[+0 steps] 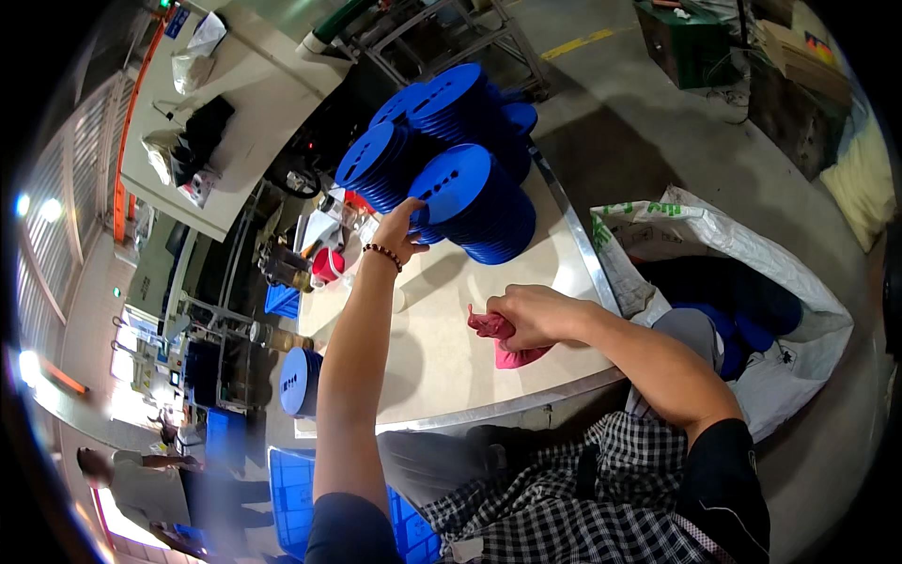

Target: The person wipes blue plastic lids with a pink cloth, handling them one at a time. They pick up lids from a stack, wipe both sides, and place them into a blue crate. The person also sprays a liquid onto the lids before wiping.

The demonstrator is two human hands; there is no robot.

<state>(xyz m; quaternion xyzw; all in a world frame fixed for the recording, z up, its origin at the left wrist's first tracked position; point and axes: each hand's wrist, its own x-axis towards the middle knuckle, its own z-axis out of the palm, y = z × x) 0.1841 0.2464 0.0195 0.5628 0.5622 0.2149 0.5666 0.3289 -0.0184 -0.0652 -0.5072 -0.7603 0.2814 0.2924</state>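
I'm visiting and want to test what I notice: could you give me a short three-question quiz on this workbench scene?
1. True or false: the left hand touches a stack of blue discs.
2. What does the right hand grip? A) a red cloth B) a hammer C) a cup
3. Fill in: the white woven sack stands to the table's ____ side.

Key: 1 true; 2 A; 3 right.

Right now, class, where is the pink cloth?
In the head view, the pink cloth lies on the pale table under the right hand, right of centre, just below the stacks of blue discs.
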